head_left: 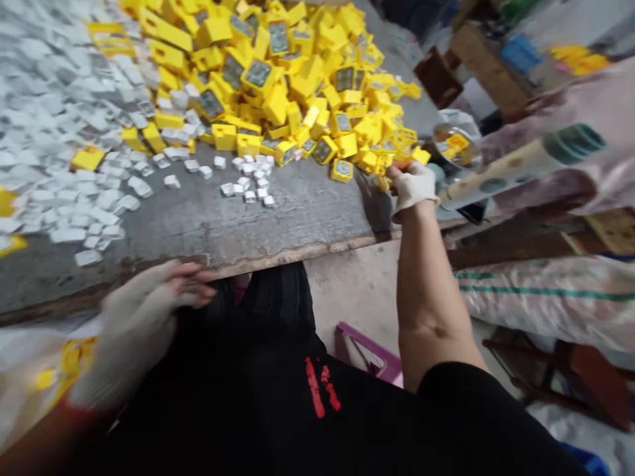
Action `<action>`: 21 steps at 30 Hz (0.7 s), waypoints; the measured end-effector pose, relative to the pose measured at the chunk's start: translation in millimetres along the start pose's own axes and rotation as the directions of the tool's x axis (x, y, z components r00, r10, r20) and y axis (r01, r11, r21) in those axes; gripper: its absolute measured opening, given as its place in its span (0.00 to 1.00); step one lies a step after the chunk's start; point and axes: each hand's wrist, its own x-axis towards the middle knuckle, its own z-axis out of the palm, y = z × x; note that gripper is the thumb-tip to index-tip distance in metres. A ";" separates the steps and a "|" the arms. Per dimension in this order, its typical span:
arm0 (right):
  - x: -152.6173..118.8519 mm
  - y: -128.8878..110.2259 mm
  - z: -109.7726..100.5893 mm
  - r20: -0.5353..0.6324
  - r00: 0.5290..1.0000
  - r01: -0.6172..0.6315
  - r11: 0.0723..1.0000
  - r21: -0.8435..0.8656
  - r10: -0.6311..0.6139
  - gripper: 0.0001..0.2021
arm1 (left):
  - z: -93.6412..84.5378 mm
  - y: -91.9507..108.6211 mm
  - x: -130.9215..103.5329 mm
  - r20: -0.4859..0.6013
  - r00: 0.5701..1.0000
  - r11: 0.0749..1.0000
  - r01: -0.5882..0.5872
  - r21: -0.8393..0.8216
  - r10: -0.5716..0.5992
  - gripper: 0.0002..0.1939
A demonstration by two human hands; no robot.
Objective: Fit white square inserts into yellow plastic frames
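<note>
A heap of yellow plastic pieces point(307, 79), some with grey patterned faces, covers the back of the grey table point(198, 231). White small pieces point(59, 132) are spread over its left side, with a small group of them near the middle. My right hand point(414, 185), in a light fingerless glove, is at the heap's right end, fingers bent at a yellow piece; whether it grips the piece is unclear. My left hand point(153, 311), gloved too, hangs at the table's front edge with its fingers curled together; what they hold, if anything, is hidden.
Right of my right hand stand a round container point(456, 145) with yellow pieces and a rolled patterned sheet point(520, 165). Below the table are a purple plastic object point(370, 354) and, at the right, a large sack point(550, 297). A bag point(30, 363) with yellow pieces lies at lower left.
</note>
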 end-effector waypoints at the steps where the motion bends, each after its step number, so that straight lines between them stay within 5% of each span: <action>1: -13.8 -13.9 6.9 0.020 0.998 0.056 0.997 0.056 -0.057 0.26 | 11.3 -6.8 9.1 0.018 0.998 0.998 0.053 -0.021 -0.052 0.11; 3: -59.0 -51.9 22.4 0.090 0.975 0.189 0.970 0.153 -0.204 0.28 | 34.2 -16.7 27.5 0.162 0.967 0.972 0.216 -0.097 -0.199 0.20; 5: -117.5 -96.7 36.9 0.207 0.905 0.327 0.919 0.221 -0.372 0.24 | 50.5 -21.5 39.4 0.244 0.949 0.955 0.245 -0.169 -0.200 0.23; 7: -168.0 -136.3 48.3 0.402 0.689 0.560 0.795 0.234 -0.603 0.16 | 55.1 -22.6 42.1 0.288 0.944 0.951 0.225 -0.212 -0.159 0.22; 9: -191.9 -159.5 55.9 0.439 0.574 0.661 0.708 0.249 -0.691 0.14 | 48.7 -21.5 38.5 0.289 0.948 0.949 0.207 -0.238 -0.135 0.21; 11: -184.5 -162.5 62.4 0.413 0.628 0.626 0.744 0.235 -0.659 0.14 | 36.7 -19.5 33.2 0.240 0.962 0.946 0.191 -0.263 -0.128 0.23; 15: -123.1 -138.1 87.7 0.336 0.878 0.372 0.928 -0.028 -0.342 0.21 | 17.3 -16.3 26.8 0.116 0.989 0.944 0.121 -0.306 -0.089 0.24; 18: -96.3 -129.7 110.7 0.355 0.911 0.292 0.937 -0.193 -0.211 0.20 | 13.4 -15.7 26.3 0.071 0.994 0.936 0.107 -0.335 -0.088 0.18; 21: -106.7 -137.5 114.5 0.369 0.905 0.283 0.947 -0.152 -0.212 0.12 | 14.4 -16.8 27.1 0.051 0.994 0.925 0.107 -0.365 -0.095 0.14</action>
